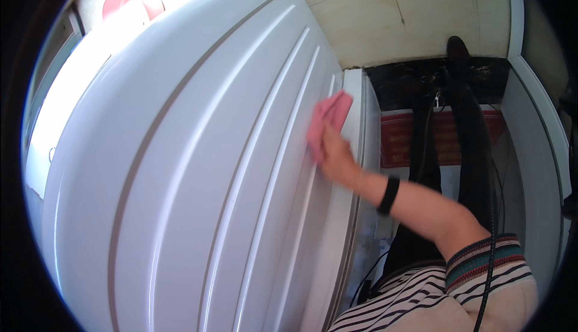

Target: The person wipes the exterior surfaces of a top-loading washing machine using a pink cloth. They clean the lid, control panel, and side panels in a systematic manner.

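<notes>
My right hand (338, 158), with a black band at the wrist, grips a folded pink cloth (332, 117). The cloth lies against the grooved face of a large white panelled door (216, 128), close to its right-hand edge. Long raised and sunken lines run along the door and look curved in this lens. My right arm reaches leftward across my body from a striped shirt sleeve. My left hand is out of view. The fingers around the cloth are slightly blurred.
Beige floor tiles (361, 20) lie beyond a black stone threshold (397, 83). A red mat (397, 140) bearing writing is under my legs. A dark cable (492, 223) hangs near my right arm. White frame parts (537, 88) stand at right. Glare covers pink shapes (116, 5) at upper left.
</notes>
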The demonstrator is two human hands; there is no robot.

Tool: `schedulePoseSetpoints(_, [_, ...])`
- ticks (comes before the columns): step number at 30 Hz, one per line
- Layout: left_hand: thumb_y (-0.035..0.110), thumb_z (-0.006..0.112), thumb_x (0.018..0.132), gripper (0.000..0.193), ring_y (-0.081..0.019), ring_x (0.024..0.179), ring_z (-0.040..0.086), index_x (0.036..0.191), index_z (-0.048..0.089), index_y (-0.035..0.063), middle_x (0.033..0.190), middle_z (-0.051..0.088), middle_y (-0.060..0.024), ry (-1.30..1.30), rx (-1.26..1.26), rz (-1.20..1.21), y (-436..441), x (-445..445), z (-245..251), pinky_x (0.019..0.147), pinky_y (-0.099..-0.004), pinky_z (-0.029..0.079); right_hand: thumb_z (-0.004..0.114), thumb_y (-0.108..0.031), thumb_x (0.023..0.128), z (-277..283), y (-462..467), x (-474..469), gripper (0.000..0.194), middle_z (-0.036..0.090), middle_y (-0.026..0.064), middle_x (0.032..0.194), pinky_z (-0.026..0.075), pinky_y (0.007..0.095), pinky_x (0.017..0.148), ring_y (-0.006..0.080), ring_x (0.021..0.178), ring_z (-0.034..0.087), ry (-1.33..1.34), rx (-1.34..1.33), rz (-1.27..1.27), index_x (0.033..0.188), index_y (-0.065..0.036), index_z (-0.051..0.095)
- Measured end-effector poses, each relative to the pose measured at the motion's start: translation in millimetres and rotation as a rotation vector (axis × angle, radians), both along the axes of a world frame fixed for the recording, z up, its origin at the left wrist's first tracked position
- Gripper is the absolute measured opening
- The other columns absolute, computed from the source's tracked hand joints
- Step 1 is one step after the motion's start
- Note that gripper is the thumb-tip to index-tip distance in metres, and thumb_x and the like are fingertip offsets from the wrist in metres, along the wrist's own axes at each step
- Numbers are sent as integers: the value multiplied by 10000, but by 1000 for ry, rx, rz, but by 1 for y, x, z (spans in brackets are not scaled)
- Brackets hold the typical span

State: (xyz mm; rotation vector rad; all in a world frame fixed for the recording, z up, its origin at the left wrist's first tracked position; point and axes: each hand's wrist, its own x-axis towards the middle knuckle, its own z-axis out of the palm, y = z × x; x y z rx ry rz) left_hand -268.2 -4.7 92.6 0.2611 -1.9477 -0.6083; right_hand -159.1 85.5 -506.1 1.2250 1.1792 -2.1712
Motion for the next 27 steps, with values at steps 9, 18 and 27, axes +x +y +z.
schedulePoseSetpoints(9, [76,575,975,281,-259,717,672,1052,609,-192,973,685,-229,-587,4,-106,65,1,-77,668,-343,638,704,-117,819,120,56,-17,228,616,82,892,484,500,863,245,827,622,572,495,-275,1024,-50,630])
schedulePoseSetpoints(18, [81,643,952,320,-225,939,664,1156,623,-165,1129,681,-205,-309,231,-136,38,0,-68,821,-326,627,722,-157,812,110,7,-73,489,500,128,1303,381,553,1060,326,1177,500,736,655,-491,1299,-159,677])
schedulePoseSetpoints(27, [330,704,925,673,-392,1219,550,1345,472,-142,1372,522,-296,-820,-457,48,66,-2,-88,1068,-467,460,584,-239,976,-38,7,-107,532,374,237,1486,344,469,1116,412,1352,386,-143,14,-530,1477,-135,438])
